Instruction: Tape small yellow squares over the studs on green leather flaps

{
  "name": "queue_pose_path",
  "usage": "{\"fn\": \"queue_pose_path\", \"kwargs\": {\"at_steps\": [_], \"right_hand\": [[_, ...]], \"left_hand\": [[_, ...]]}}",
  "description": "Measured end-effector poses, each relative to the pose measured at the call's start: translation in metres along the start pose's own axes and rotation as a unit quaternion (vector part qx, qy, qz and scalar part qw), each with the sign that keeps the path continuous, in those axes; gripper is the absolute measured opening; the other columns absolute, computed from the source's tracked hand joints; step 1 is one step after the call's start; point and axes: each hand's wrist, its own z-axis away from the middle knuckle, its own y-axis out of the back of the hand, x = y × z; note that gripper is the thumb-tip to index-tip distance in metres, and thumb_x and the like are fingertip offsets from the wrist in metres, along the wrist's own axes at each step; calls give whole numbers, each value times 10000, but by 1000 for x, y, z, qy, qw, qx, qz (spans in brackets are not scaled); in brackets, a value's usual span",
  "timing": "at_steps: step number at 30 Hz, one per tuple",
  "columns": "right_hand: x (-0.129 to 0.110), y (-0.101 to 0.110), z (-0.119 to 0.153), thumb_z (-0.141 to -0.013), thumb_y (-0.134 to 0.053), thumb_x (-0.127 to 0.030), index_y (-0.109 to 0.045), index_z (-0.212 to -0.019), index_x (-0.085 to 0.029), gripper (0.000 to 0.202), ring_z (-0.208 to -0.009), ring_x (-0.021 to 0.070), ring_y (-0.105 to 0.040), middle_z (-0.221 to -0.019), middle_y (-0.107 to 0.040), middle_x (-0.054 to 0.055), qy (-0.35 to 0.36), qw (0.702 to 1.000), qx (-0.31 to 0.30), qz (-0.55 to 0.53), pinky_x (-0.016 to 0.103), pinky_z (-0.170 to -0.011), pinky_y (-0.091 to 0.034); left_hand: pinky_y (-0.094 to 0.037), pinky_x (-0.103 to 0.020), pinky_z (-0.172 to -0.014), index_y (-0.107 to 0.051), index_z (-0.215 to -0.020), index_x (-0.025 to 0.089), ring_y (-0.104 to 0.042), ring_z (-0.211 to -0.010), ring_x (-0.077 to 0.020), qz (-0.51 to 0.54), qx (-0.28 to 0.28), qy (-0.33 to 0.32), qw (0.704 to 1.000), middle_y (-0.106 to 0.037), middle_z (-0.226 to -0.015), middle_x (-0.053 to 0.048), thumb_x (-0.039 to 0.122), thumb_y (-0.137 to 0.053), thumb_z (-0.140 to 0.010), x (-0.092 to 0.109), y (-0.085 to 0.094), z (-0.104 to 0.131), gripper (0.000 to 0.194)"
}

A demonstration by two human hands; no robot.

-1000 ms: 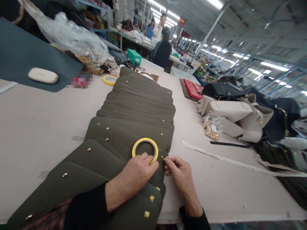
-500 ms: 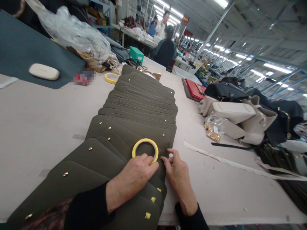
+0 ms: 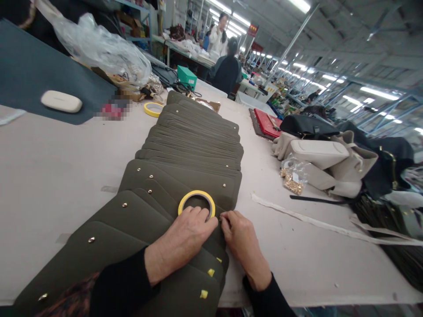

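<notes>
Yellow tabs (image 3: 204, 294), three, one tape roll (image 3: 196, 193) pinched by left hand (image 3: 183, 235), right hand (image 3: 243, 240) closed, contents unclear

The left forearm (image 3: 122, 278) was angled toward two o'clock, and the left hand (image 3: 185, 231) was held knuckles up, fingers curled. The right forearm (image 3: 266, 297) was pointed toward eleven o'clock; just beside, at the left's three o'clock, the right hand (image 3: 241, 233) was kept with fingertips gathered.

The pale table (image 3: 82, 163) carries overlapping olive panels (image 3: 185, 174) (gold-studded) and a whitish strip (image 3: 297, 214).
</notes>
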Motion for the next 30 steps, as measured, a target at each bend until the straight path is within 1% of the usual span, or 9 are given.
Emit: {"fn": "queue_pose_path", "kwargs": {"at_steps": [6, 11, 13, 15, 17, 19, 22, 25, 30], "right_hand": [[-10, 11, 11, -838, -567, -105, -704, -840, -184, 158, -738, 173, -640, -787, -683, 42, -31, 996, -66, -45, 261, -708, -468], [-16, 13, 11, -822, -598, -152, -706, -774, -204, 129, -709, 167, -646, -760, -708, 27, -63, 990, -104, -69, 256, -686, -456], [-15, 15, 10, -815, -606, -170, -703, -793, -201, 104, -701, 167, -647, -763, -710, 26, -72, 989, -84, -98, 259, -678, -464], [-13, 19, 10, -834, -584, -194, -699, -849, -198, 116, -704, 161, -647, -788, -710, 25, -70, 984, -35, -163, 257, -673, -480], [-14, 25, 11, -872, -544, -227, -693, -909, -196, 157, -700, 154, -645, -805, -708, 28, -66, 969, 32, -234, 254, -657, -496], [-19, 30, 13, -893, -527, -244, -685, -959, -193, 179, -721, 155, -647, -841, -707, 40, -47, 958, 87, -269, 256, -655, -509], [-29, 33, 13, -890, -541, -202, -660, -1032, -191, 186, -787, 159, -641, -922, -696, 61, 33, 962, 112, -248, 268, -703, -520], [-37, 29, 11, -894, -524, -144, -645, -986, -196, 160, -817, 157, -630, -905, -685, 58, 107, 968, 111, -198, 279, -750, -514], [-39, 18, 9, -882, -496, -110, -610, -854, -189, 141, -718, 146, -619, -769, -666, 39, 155, 967, 155, -131, 262, -671, -499]], "left_hand": [[-430, -316, -635, -515, -884, 193, -503, -752, -197, 52, 21, -3, 998, -524, -853, -28, 89, -408, -909, -3, 14, -1, 152], [-476, -287, -714, -560, -953, 197, -566, -809, -174, 94, 64, -12, 993, -581, -867, -19, 146, -403, -946, -13, 19, -4, 165], [-492, -261, -747, -569, -1029, 201, -599, -827, -152, 125, 82, -25, 988, -611, -886, -15, 169, -405, -959, -16, 19, -4, 182], [-507, -242, -769, -531, -1180, 218, -626, -848, -137, 146, 100, -39, 983, -642, -928, -13, 196, -412, -967, -19, 18, -2, 244], [-520, -245, -802, -409, -1340, 242, -644, -897, -136, 152, 107, -46, 981, -665, -1007, -17, 222, -437, -966, -20, 18, 1, 375], [-522, -265, -852, -301, -1410, 241, -646, -975, -146, 156, 106, -42, 981, -662, -1116, -33, 235, -475, -953, -20, 17, 3, 490], [-519, -269, -883, -293, -1388, 200, -639, -1041, -156, 167, 106, -29, 980, -639, -1206, -61, 221, -522, -928, -18, 17, 4, 514], [-515, -252, -873, -335, -1325, 191, -642, -1036, -148, 184, 101, -30, 977, -638, -1198, -59, 184, -532, -918, -15, 17, 5, 452], [-506, -249, -816, -452, -1150, 207, -644, -961, -145, 225, 86, -37, 970, -651, -1039, -12, 155, -486, -929, -15, 19, 7, 230]]}}
